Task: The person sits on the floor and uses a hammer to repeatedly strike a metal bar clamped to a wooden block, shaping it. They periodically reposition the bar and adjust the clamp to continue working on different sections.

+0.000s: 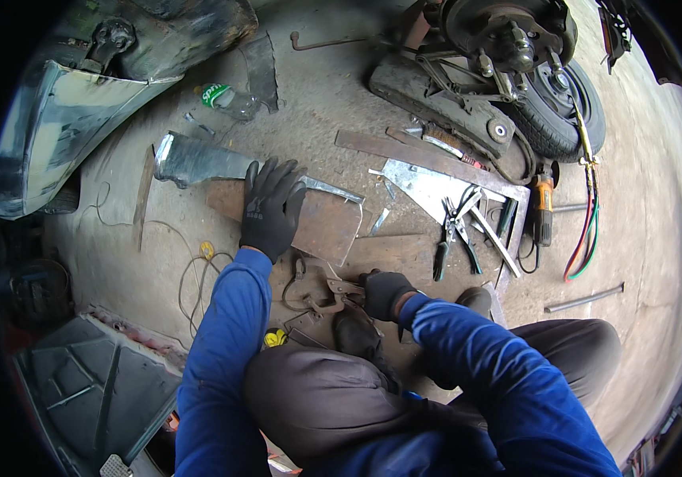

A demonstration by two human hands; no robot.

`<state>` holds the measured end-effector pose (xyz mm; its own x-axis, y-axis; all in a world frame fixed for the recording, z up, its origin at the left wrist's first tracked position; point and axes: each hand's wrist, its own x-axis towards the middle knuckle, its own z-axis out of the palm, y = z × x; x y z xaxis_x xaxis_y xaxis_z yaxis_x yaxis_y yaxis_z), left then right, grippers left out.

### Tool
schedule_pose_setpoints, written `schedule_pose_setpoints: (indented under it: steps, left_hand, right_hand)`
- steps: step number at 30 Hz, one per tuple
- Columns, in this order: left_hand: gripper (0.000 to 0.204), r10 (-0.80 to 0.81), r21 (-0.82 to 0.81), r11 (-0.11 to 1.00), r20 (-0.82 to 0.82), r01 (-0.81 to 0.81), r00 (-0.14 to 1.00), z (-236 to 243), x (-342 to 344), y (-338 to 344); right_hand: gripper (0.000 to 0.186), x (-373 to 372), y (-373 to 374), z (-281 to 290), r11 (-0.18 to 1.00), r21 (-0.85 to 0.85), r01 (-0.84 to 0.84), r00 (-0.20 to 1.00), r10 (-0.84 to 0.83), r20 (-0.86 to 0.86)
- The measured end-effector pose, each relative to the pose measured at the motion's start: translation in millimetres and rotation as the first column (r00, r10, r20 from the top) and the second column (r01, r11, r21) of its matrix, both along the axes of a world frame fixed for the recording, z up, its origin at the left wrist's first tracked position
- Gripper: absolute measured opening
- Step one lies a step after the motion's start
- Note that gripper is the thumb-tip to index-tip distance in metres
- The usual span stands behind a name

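My left hand (269,211), in a black glove, lies with fingers stretched over a rusty rectangular plate (325,230) and the edge of a dark sheet-metal strip (190,163) behind it. My gloved right hand (389,294) is closed on metal locking clamp pliers (337,292), low between plate and knees. A looped cable (190,274) lies left of them. To the right, snips (456,238) and other hand tools lie on a shiny metal sheet (412,187), bordered by a long flat bar (428,159).
Painted panels (71,127) stand upper left, another (94,397) lies lower left. A green-labelled bottle (230,102) is behind the plate. Suspension parts (468,103), a wheel (567,119), an angle grinder (544,207) and hoses (583,230) occupy the right, with a metal rod (583,296) nearer.
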<state>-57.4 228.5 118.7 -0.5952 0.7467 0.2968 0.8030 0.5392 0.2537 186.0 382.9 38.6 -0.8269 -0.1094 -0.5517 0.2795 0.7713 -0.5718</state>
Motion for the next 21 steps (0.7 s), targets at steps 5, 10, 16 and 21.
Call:
schedule_pose_setpoints:
  steps: [5,10,16,21]
  left_hand:
    - [0.036,0.012,-0.010,1.000,-0.007,-0.012,1.000,1,0,-1]
    - [0.037,0.027,-0.003,1.000,-0.005,-0.027,1.000,-3,-2,-1]
    - [0.038,0.044,-0.038,0.998,0.004,-0.044,0.999,-2,-1,-1]
    - [0.036,0.033,-0.010,0.999,0.008,-0.033,0.999,1,0,-1]
  right_hand:
    - [0.034,40,84,83,0.998,-0.052,-0.046,0.995,0.051,0.088]
    - [0.037,101,121,183,0.963,-0.163,0.213,0.976,-0.218,-0.014]
    - [0.033,128,126,232,0.989,0.065,0.132,0.982,-0.140,0.127]
    - [0.022,107,89,177,0.866,0.322,-0.384,0.901,0.275,0.334]
